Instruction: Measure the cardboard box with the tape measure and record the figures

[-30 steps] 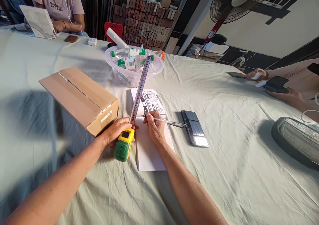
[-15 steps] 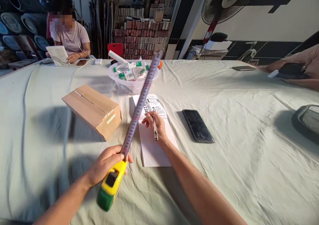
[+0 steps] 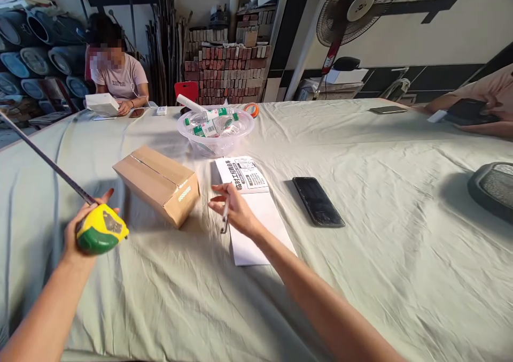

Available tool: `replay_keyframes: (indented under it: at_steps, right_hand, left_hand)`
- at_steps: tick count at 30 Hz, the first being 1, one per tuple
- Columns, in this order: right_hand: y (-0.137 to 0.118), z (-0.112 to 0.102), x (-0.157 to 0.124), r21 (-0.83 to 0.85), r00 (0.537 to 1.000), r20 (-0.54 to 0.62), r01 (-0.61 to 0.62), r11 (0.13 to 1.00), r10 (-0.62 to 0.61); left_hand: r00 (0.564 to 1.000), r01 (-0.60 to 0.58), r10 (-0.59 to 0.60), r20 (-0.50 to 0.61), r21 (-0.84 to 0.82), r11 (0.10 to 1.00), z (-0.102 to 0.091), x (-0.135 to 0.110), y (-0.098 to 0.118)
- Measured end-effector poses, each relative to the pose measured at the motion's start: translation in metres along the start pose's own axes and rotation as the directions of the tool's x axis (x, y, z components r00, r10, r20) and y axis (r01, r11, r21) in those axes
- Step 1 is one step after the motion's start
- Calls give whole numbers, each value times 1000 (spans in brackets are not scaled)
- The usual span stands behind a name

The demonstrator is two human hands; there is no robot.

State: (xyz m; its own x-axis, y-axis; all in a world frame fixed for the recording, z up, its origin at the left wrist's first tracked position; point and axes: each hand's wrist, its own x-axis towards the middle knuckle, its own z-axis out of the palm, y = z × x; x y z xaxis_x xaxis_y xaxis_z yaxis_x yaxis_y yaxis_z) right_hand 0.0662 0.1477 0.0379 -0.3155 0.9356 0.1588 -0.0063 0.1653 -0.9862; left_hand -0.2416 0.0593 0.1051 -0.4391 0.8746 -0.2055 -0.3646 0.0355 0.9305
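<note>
At the left, my left hand (image 3: 76, 233) is closed around a yellow and green tape measure (image 3: 103, 228). Its blade (image 3: 48, 161) is drawn out and runs up to the left edge of the view. My right hand (image 3: 236, 209) grips a pen (image 3: 225, 215) and hovers over the left side of an open notepad (image 3: 260, 233), whose upper page carries black print. A closed brown cardboard box (image 3: 156, 183) lies between my two hands, touched by neither. To the right of the notepad rests a black smartphone (image 3: 318, 201).
Behind the box stands a clear plastic basin (image 3: 216, 143) with bottles, an orange tape roll (image 3: 251, 109) beside it. A dark grey object (image 3: 492, 193) sits at the right edge. Across the table one person (image 3: 120, 76) holds a white box; another person's hands (image 3: 484, 110) show at right.
My left hand has swung the tape measure left, so its blade now points to the upper left instead of across the notepad. My right hand has shifted left with the pen.
</note>
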Motion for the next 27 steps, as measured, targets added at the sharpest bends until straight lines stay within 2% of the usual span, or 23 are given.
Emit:
replay_keyframes:
  at_steps: [2, 5, 8, 12, 15, 19, 22, 27]
  right_hand:
    - [6, 9, -5, -23, 998, 57, 21, 1000, -20]
    - [15, 17, -9, -16, 993, 109, 55, 998, -53]
    - [21, 18, -9, 15, 988, 135, 70, 997, -71]
    - [26, 18, -6, 68, 979, 173, 94, 993, -105]
    - [27, 17, -6, 63, 975, 165, 139, 988, -147]
    - [24, 12, -6, -204, 984, 103, 161, 966, -143]
    - [24, 8, -5, -389, 988, 82, 153, 908, -131]
    - [28, 1, -3, -412, 985, 135, 157, 898, -110]
  left_hand:
    - [1000, -18, 18, -18, -12, 1000, 0, 22, 10]
    - [999, 48, -48, 18, 1, 999, 1, 44, 14]
    - [989, 116, -119, 87, 35, 993, 1, 55, 7]
    - [983, 75, -74, 168, 0, 997, -4, 57, -10]
    - [972, 73, -73, 224, 6, 997, -11, 47, -20]
    - [968, 88, -92, 233, 28, 996, -17, 15, -28]
    - [979, 108, -119, 168, 74, 991, -17, -13, -33]
    - [990, 139, -142, 12, 135, 981, -19, -47, -39]
